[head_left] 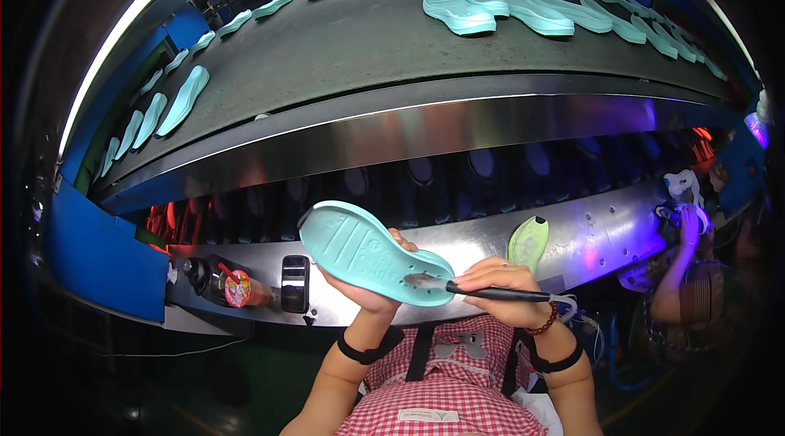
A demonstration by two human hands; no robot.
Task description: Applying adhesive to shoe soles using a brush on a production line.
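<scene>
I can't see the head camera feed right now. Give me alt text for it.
The left hand holds up a mint-green moulded shoe sole, underside showing, while the right hand presses a black-handled brush against its heel end. Behind runs a curved grey conveyor belt carrying many similar mint-green soles; another person's hand works at far right.

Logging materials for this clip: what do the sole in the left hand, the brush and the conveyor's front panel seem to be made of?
Teal sole: probably moulded foam or rubber; matte, with pressed grooves and small holes.
Brush: dark, slightly glossy handle, likely plastic; pale soft bristles at the tip, fibre unclear.
Front panel: metal, apparently polished steel; it mirrors the lights.
</scene>
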